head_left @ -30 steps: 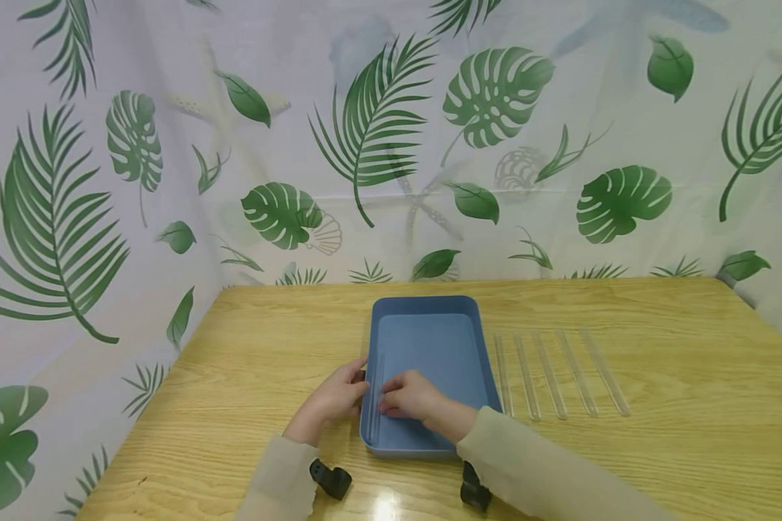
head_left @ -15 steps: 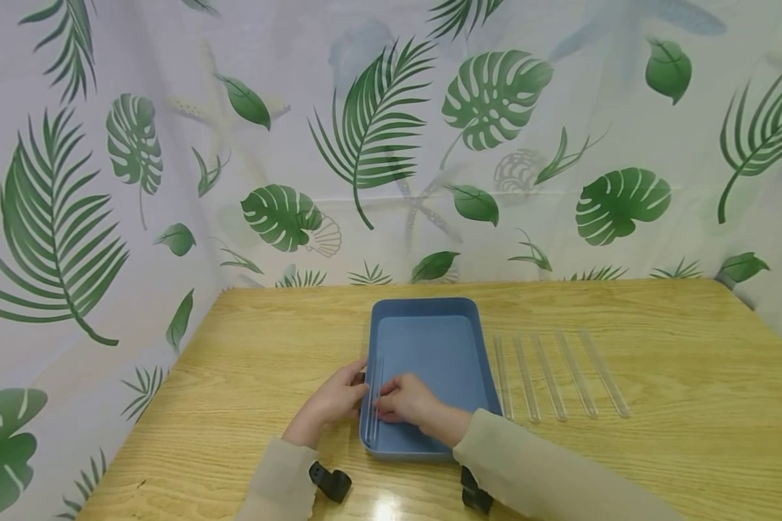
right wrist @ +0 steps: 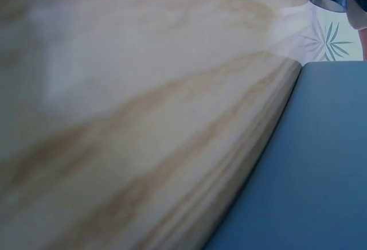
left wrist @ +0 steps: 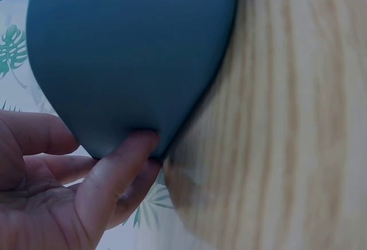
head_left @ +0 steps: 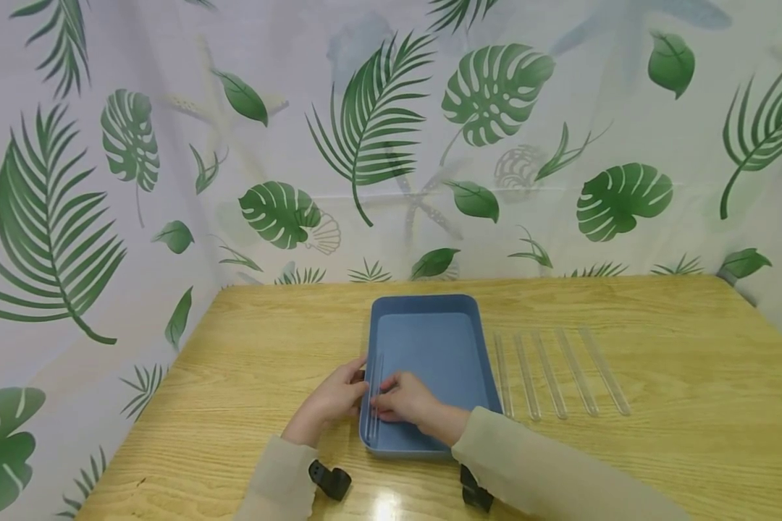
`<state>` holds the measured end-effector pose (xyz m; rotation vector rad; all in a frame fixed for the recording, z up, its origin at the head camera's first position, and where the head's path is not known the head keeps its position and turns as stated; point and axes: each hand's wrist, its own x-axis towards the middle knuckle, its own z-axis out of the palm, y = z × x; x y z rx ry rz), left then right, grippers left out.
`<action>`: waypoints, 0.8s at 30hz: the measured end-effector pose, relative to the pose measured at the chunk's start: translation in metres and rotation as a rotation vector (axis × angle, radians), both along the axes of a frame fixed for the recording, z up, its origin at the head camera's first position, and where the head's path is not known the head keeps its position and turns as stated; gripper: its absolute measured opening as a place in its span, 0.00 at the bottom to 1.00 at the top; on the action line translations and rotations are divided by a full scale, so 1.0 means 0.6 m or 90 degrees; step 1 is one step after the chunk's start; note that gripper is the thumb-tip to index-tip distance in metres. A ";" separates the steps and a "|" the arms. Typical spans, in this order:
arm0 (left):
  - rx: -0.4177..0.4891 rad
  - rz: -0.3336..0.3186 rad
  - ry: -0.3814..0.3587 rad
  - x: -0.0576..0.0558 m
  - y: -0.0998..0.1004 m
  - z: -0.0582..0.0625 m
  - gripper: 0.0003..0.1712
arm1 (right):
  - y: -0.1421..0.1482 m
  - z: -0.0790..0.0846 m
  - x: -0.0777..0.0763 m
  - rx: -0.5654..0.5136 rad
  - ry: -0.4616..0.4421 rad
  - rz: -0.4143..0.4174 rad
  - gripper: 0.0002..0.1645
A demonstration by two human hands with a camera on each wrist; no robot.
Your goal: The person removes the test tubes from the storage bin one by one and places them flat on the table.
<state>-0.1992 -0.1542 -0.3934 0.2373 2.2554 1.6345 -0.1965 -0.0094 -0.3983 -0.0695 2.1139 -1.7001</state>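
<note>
A blue rectangular tray (head_left: 430,347) rests on the table. My left hand (head_left: 334,394) holds its left wall; in the left wrist view the fingers (left wrist: 123,167) lie along the outer side of the tray (left wrist: 132,61). Inside the tray, my right hand (head_left: 407,399) pinches a clear test tube (head_left: 379,367) between thumb and fingertips, lengthwise near the left wall. Another clear test tube (head_left: 369,427) appears right beside it, against that wall. The right fingers partly cover the pinched tube. In the right wrist view only the tray's outer side (right wrist: 309,164) shows, without the hand.
Several clear test tubes (head_left: 528,376) lie in a spaced row on the wooden table (head_left: 267,325), just right of the tray. A leaf-patterned curtain (head_left: 391,145) hangs behind and on the left. Black camera mounts (head_left: 330,480) sit at both wrists.
My right hand has shifted slightly left with the test tube, closer to the tray's left wall. The left hand and the tray stay in place.
</note>
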 end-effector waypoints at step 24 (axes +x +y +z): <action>0.023 0.016 -0.016 0.003 0.000 0.002 0.30 | 0.004 0.009 -0.005 -0.052 0.019 -0.049 0.19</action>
